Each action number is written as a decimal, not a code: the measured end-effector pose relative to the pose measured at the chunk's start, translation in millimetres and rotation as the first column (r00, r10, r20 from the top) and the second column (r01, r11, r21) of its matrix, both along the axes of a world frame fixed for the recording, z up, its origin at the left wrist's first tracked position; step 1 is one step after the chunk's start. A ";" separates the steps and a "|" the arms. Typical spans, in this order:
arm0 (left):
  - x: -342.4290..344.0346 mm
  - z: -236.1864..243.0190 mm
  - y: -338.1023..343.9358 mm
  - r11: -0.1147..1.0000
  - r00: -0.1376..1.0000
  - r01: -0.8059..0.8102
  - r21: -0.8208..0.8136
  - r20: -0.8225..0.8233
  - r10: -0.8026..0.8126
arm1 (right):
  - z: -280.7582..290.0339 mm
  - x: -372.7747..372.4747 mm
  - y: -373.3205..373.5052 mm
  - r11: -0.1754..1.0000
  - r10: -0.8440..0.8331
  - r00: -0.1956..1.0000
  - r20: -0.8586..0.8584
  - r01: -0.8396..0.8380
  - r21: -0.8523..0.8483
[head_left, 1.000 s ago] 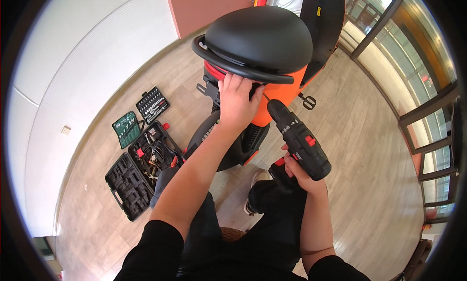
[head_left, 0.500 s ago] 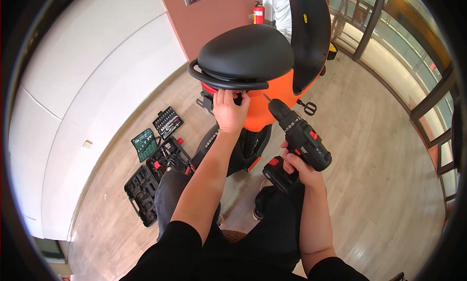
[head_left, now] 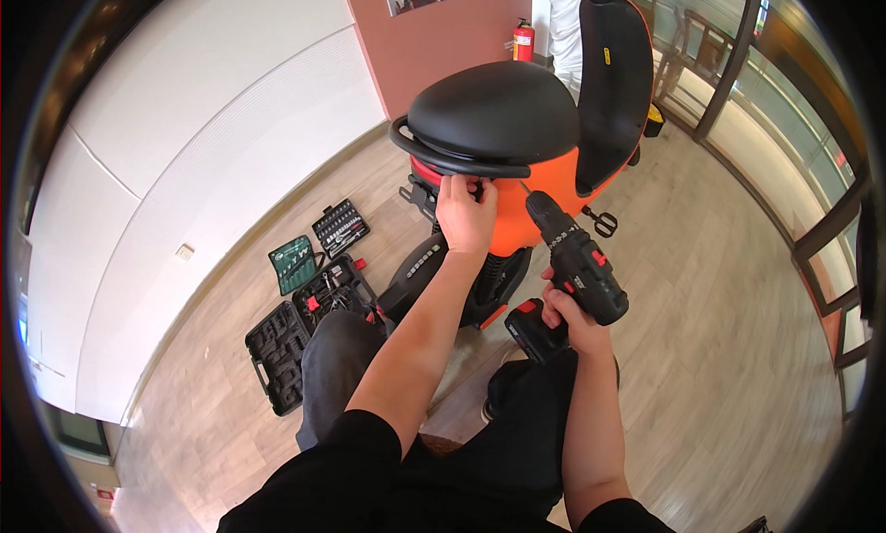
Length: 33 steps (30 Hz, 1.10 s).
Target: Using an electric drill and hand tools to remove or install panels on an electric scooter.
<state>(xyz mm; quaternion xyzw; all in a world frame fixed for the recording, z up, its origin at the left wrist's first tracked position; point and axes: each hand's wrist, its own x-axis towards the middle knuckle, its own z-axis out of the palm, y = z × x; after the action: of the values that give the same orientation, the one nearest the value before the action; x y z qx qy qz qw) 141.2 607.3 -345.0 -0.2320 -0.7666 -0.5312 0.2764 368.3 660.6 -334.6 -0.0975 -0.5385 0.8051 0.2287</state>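
Observation:
An orange scooter [head_left: 509, 225] with a black seat [head_left: 494, 110] stands in front of me, its rear toward me. My left hand [head_left: 465, 221] reaches up to the black grab rail [head_left: 420, 151] behind the seat. Its fingers are bent and pressed together just below the rail, next to the red tail light [head_left: 425, 173]; whatever they pinch is hidden. My right hand [head_left: 578, 323] is wrapped round the handle of a black cordless drill [head_left: 583, 267] with red buttons. The thin bit points up and left toward the orange panel, close to the left hand; I cannot tell whether it touches.
On the floor at left lie an open black tool case [head_left: 277, 353], a green tool pouch [head_left: 294, 264] and a socket set [head_left: 341, 227]. A white wall [head_left: 231, 118] runs along the left, glass panels along the right. A fire extinguisher [head_left: 523, 42] stands at the back.
The view has shifted, so the scooter and tool sets sit farther right in the picture. My left hand keeps its place under the rail, and the drill stays in my right hand near the panel.

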 end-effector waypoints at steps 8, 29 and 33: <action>-6.9 -0.5 -10.1 0.998 0.998 0.008 -0.061 -0.063 -0.011 | -3.0 -0.5 -0.6 1.000 -0.023 0.999 0.028 0.022 0.001; -5.6 -1.4 5.7 0.989 0.996 -0.086 -0.117 -0.007 0.086 | -0.9 -2.5 -0.8 0.999 -0.017 1.000 0.000 0.017 0.034; 2.3 -1.1 3.0 0.999 0.999 -0.043 0.016 0.014 0.043 | -2.4 -2.4 0.8 0.999 -0.021 1.000 0.020 0.020 0.037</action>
<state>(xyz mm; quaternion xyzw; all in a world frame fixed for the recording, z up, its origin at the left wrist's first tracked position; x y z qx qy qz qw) 143.5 610.3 -346.1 -0.2097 -0.7688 -0.5330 0.2843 365.8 661.4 -337.0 -0.1068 -0.5547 0.7916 0.2332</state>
